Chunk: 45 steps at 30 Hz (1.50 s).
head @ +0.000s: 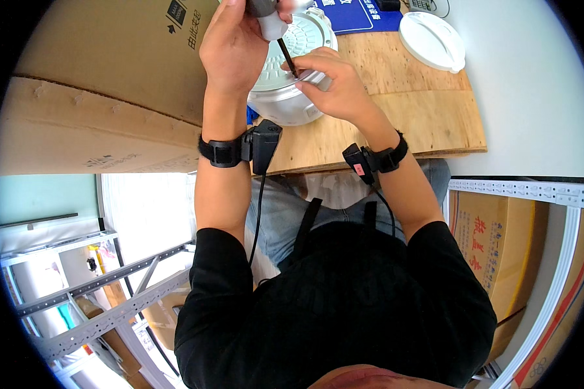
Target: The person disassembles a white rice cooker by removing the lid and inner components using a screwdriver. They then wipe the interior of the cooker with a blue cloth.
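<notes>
My left hand is closed around the grey handle of a screwdriver at the top of the view. The dark shaft slants down to the rim of a round, pale plastic appliance, which looks like a rice cooker with its inner lid facing up. At the screwdriver's tip, my right hand has its thumb and fingers around a small spot on that rim; whether they pinch a screw cannot be told. Both wrists wear black straps with small devices.
The appliance stands on a plywood table. A white oval plastic lid lies at the right, and a blue printed mat lies behind. A large cardboard box borders the left side. Cables hang from both wrist devices.
</notes>
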### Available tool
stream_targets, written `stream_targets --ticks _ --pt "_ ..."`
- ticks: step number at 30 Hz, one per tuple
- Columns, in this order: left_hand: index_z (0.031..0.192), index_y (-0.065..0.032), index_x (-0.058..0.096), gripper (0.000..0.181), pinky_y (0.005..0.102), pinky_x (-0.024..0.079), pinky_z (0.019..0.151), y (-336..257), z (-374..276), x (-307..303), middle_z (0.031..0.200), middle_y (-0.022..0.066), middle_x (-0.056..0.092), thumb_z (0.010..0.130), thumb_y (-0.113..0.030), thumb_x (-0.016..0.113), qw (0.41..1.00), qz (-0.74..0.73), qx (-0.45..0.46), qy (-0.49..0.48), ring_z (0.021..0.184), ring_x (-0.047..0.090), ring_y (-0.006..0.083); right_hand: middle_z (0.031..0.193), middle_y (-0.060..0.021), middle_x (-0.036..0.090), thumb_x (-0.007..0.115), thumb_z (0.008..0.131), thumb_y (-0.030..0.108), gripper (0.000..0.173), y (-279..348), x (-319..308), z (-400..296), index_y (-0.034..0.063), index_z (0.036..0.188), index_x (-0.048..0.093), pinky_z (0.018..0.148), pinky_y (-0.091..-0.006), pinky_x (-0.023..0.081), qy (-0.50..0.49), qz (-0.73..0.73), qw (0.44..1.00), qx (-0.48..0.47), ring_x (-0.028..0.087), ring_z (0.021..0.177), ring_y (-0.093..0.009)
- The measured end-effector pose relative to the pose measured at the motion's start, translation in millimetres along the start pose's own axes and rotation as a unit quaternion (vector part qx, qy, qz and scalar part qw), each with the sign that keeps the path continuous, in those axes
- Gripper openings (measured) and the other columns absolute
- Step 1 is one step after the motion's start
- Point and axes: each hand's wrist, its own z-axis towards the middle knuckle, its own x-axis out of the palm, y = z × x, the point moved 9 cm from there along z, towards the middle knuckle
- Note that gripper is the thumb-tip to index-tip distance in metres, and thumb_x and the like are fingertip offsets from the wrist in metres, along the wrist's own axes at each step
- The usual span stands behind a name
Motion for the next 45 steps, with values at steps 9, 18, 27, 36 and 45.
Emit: stream_targets --ticks 9,18,27,36,45 --pt "0.127 -0.0067 0.040 0.045 0.0312 0.051 0.069 -9 -8 9 0.090 0.0060 0.059 0.097 -0.029 0.064 0.976 0.197 0.079 -0.055 0.071 0.059 0.0158 0.098 -0.0103 0.066 0.082 0.066 0.008 0.019 11 -14 -2 0.0040 0.080 0.070 0.085 -0.0391 0.049 -0.079 -0.083 0.992 -0.055 0.061 0.096 -0.030" --pt "0.130 -0.0007 0.046 0.043 0.0290 0.050 0.074 14 -4 5 0.107 0.0115 0.061 0.098 -0.027 0.060 0.997 0.025 0.015 -0.064 0.081 0.060 0.0169 0.098 -0.0082 0.065 0.080 0.069 0.007 0.015 16 -13 -1 0.0035 0.080 0.069 0.086 -0.0374 0.048 -0.062 -0.098 0.992 -0.047 0.060 0.098 -0.028" --pt "0.115 0.0010 0.053 0.030 0.0371 0.057 0.074 -2 -12 -20 0.091 0.0101 0.065 0.090 -0.003 0.069 0.972 0.189 0.107 -0.092 0.075 0.067 0.0223 0.095 -0.0078 0.066 0.079 0.068 0.007 0.013 11 -11 0 0.0049 0.079 0.072 0.088 -0.0391 0.047 -0.067 -0.088 0.994 -0.016 0.058 0.099 -0.029" --pt "0.123 -0.0121 0.028 0.046 0.0406 0.057 0.062 -27 -25 -37 0.092 0.0120 0.060 0.094 -0.008 0.065 0.942 0.170 0.166 -0.236 0.071 0.065 0.0235 0.099 -0.0062 0.069 0.074 0.082 0.008 0.011 -1 -15 3 0.0038 0.092 0.071 0.087 -0.0324 0.047 -0.053 -0.053 0.996 0.046 0.062 0.096 -0.022" --pt "0.116 -0.0109 0.030 0.028 0.0372 0.048 0.063 13 -56 -40 0.089 0.0079 0.050 0.102 -0.017 0.053 0.914 0.056 0.096 -0.390 0.072 0.054 0.0193 0.082 -0.0092 0.072 0.072 0.086 0.017 0.017 -14 -52 -19 0.0038 0.095 0.075 0.068 -0.0302 0.050 -0.037 -0.047 0.976 0.210 0.065 0.074 -0.017"
